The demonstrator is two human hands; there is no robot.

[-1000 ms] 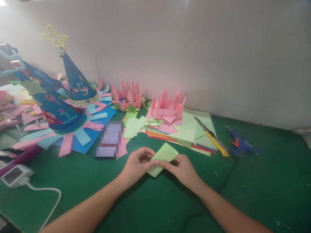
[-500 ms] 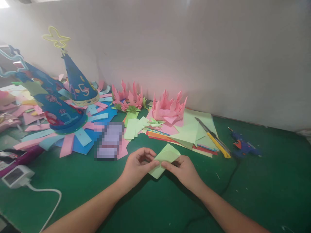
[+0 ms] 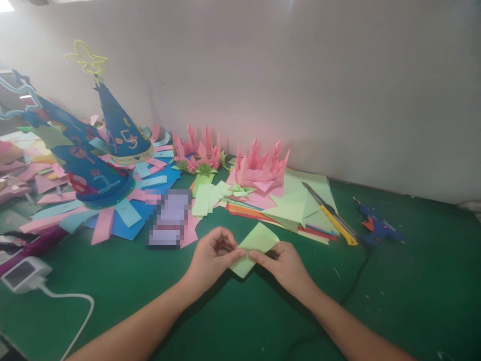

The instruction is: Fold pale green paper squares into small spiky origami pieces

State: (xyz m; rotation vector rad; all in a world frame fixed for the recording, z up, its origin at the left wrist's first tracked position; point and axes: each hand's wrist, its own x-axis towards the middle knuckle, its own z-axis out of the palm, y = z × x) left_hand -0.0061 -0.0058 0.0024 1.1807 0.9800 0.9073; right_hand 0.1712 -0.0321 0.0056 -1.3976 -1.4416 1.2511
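Both hands hold a small piece of light green paper (image 3: 259, 239) above the green table (image 3: 233, 321). My left hand (image 3: 215, 254) pinches its left side, thumb on top and fingers curled behind. From the right, my right hand (image 3: 287, 263) grips the opposite side, its thumb tip close to the left thumb. The paper looks bent over or folded, with a curved upper edge; its underside is hidden. Just beyond the hands lies a stack of coloured paper sheets (image 3: 285, 215), with a pink paper crown (image 3: 261, 168) standing on it.
A yellow utility knife (image 3: 332, 218) with its blade out rests on the sheets. Right of it lies a blue glue gun (image 3: 381, 228) with a dark cord. Blue cone hats (image 3: 122, 123), a second pink crown (image 3: 197, 150), a blurred phone-like object (image 3: 169, 218) and a white cable (image 3: 88, 301) are leftward.
Almost nothing differs. The left fingers have shifted very slightly on the green paper, while both hands keep hold of it in the same place.
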